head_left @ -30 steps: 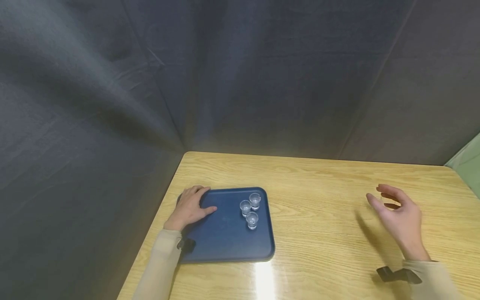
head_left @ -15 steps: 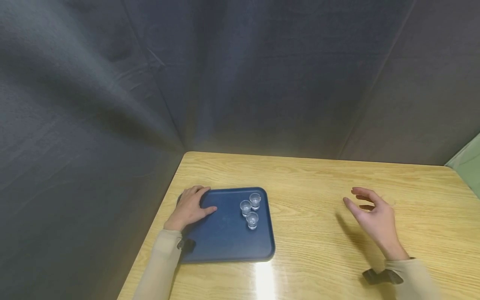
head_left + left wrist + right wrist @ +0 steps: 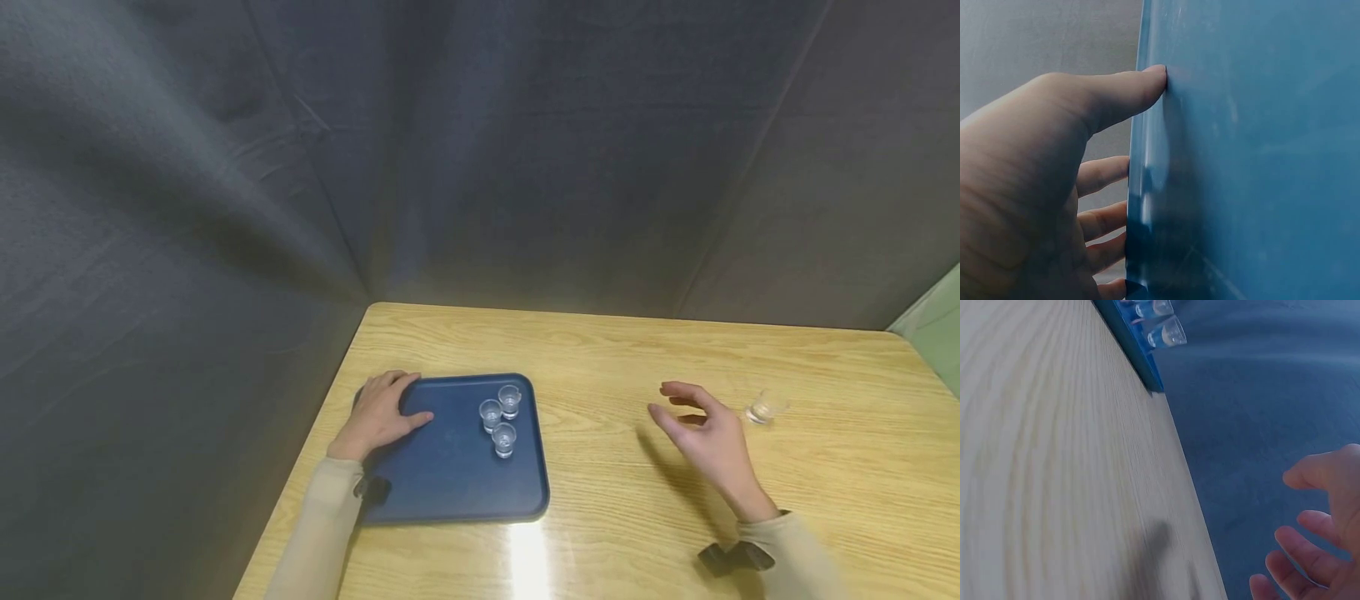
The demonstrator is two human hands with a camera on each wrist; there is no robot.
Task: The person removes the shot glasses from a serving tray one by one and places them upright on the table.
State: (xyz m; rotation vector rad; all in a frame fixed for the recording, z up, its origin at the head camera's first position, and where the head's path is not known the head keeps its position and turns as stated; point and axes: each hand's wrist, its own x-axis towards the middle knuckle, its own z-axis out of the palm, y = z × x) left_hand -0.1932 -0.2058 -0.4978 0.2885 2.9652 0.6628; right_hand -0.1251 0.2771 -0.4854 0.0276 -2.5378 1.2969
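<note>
A blue rectangular tray [image 3: 450, 479] lies on the left of the table, with three small clear glasses [image 3: 504, 442] grouped towards its right side. My left hand [image 3: 382, 417] holds the tray's left edge. In the left wrist view the thumb [image 3: 1129, 92] lies over the rim and the other fingers are against the outer side of the tray [image 3: 1260, 156]. To the right of the tray, my right hand [image 3: 708, 437] is held above the table with fingers loosely bent and nothing between them. Behind it, on its right, stands another clear glass [image 3: 765, 407].
The wooden table [image 3: 600, 500] reaches back to a dark grey cloth screen [image 3: 525, 167], which also runs along the left side. A pale green surface [image 3: 937, 333] shows at the far right. Each sleeve carries a dark wrist camera mount [image 3: 735, 558].
My right hand has moved left across the table towards the tray, and the single glass behind it has come into view. My left hand, the tray and its glasses have stayed in place.
</note>
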